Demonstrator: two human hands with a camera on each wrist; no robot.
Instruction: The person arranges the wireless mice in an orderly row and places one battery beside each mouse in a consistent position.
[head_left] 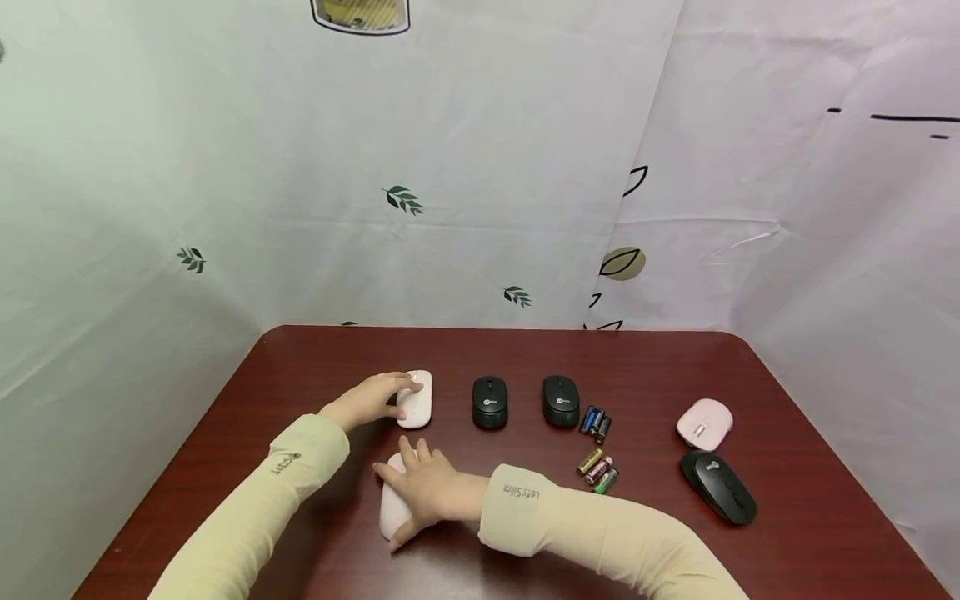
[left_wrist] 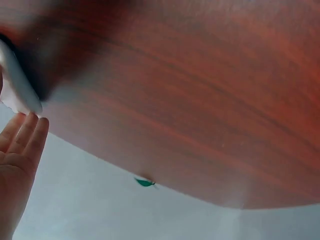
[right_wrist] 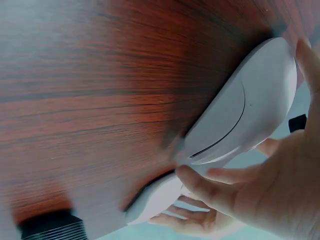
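My left hand (head_left: 372, 398) is at a white mouse (head_left: 420, 408) on the table's left half, with its thumb at the near left side and fingers over the far end. The left wrist view shows only one edge of this mouse (left_wrist: 20, 87), close to the straight fingertips. Nearer to me, my right hand (head_left: 429, 490) spreads over a pale pink mouse (head_left: 393, 508), its fingers apart toward the far end and its thumb by the near end. In the right wrist view, the pink mouse's smooth shell (right_wrist: 250, 105) shows between thumb and fingers. The palm hides part of it from above.
Two black mice (head_left: 490, 402) (head_left: 561, 401) stand right of the white one. Several dark batteries (head_left: 596, 423) and several coloured batteries (head_left: 598, 470) lie beside them. A pink mouse (head_left: 705, 423) and a flat black mouse (head_left: 718, 487) lie farther right on the red-brown table (head_left: 637, 358).
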